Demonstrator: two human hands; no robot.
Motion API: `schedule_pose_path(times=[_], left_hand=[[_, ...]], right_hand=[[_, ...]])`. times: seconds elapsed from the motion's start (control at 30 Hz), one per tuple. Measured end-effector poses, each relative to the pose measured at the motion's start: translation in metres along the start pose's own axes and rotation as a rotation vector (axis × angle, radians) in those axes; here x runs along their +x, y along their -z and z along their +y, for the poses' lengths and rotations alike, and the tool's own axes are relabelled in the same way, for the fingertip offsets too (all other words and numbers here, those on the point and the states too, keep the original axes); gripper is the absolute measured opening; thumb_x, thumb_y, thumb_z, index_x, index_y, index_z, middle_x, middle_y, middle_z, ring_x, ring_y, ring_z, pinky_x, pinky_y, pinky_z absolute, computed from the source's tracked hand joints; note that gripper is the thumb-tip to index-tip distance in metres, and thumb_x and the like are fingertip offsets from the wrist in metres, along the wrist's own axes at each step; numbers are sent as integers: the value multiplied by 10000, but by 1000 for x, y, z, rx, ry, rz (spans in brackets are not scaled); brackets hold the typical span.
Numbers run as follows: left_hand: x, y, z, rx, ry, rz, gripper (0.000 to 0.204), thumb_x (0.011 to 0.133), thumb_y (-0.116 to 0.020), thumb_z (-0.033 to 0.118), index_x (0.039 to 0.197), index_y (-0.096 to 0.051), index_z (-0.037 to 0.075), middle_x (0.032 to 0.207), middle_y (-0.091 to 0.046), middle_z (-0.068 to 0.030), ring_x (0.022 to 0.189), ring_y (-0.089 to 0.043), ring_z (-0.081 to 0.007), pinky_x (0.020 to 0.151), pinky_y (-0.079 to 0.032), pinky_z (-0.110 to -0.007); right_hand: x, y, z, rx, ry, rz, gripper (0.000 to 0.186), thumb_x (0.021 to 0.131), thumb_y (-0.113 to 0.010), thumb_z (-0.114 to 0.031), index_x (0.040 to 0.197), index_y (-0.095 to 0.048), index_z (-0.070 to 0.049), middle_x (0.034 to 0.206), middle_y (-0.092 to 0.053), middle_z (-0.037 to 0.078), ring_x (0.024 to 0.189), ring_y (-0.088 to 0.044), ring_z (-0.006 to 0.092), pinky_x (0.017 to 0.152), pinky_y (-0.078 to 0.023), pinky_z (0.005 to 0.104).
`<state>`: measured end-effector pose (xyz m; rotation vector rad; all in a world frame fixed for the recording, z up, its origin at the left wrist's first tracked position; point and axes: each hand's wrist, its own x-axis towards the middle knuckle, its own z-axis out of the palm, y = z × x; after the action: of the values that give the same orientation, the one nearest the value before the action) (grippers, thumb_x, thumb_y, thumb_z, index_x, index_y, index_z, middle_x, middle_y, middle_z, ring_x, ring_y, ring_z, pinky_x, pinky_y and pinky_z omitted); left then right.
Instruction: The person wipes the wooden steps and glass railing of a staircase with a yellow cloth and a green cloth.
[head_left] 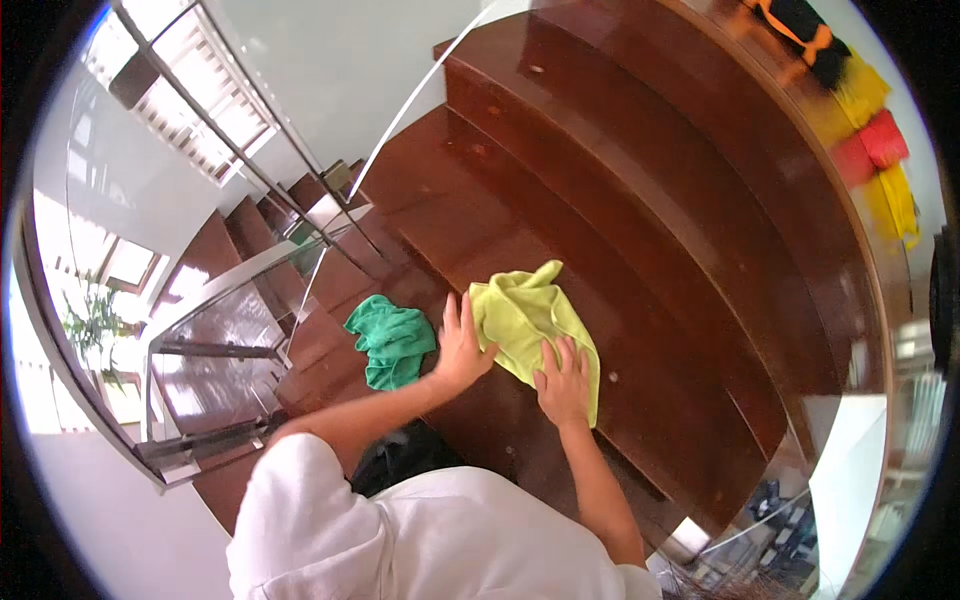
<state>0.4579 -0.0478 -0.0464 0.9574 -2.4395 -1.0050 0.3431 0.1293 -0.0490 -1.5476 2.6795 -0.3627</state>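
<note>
A yellow-green cloth (525, 320) lies spread and wrinkled on the dark red-brown stair tread in front of me, with one corner bunched up at its far end. My right hand (566, 385) rests on the near right part of this cloth, fingers spread and lying on it. At the cloth's left edge is my left hand (462, 352), its fingers stretched out and its thumb reaching over the cloth; whether it presses on it I cannot tell. A crumpled green cloth (392, 343) lies on the wood just left of my left hand, untouched.
Curved, glossy wooden steps (610, 130) rise ahead and to the right. On the left runs a glass panel with a metal railing (215, 350), and lower stairs show beyond it. Yellow, red and black items (880, 140) are at the upper right, past the curved rail. A plant (95, 320) stands far left.
</note>
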Motion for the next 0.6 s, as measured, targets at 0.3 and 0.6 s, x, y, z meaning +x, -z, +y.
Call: schedule_pose_path(times=[0.3, 0.6], left_hand=[[24, -90, -5, -978, 424, 211, 762, 852, -603, 80, 1418, -96, 26, 1332, -369, -168, 1246, -376, -275, 1054, -316, -371], [169, 6, -115, -1209, 423, 580, 744, 773, -580, 72, 1434, -240, 32, 1370, -409, -142, 1260, -408, -276, 1078, -295, -339]], right_hand=[[58, -2, -24, -69, 64, -142, 569, 885, -585, -328, 1378, -414, -100, 1355, -356, 171, 1356, -271, 371, 1099, -203, 574], [238, -45, -108, -8, 338, -2, 553, 898, -538, -384, 1378, -434, -131, 1366, -346, 140, 1350, -287, 318, 1100, -205, 557]])
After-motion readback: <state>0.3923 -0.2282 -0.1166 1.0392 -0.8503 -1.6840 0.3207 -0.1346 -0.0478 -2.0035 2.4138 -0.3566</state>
